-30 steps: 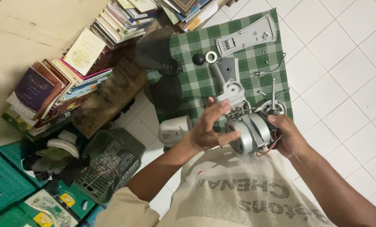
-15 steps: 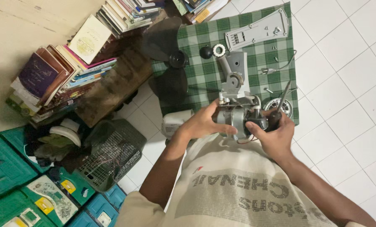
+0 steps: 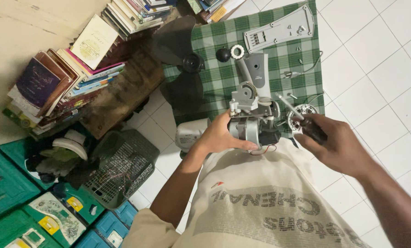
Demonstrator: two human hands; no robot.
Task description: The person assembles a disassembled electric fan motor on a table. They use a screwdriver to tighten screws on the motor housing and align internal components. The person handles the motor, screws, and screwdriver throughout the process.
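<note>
Left of the green checked cloth (image 3: 260, 59) sit the stacked books (image 3: 63, 82) and a grey mesh basket (image 3: 122, 170); at the cloth's near edge the left hand (image 3: 221, 138) is clamped around the fan motor (image 3: 251, 124), which sits upright with its gear housing pointing away from the person. Just right of the motor, the right hand (image 3: 339, 147) is closed on a dark-handled screwdriver (image 3: 302, 121), whose shaft slants up-left toward the motor's top, the tip close beside it.
</note>
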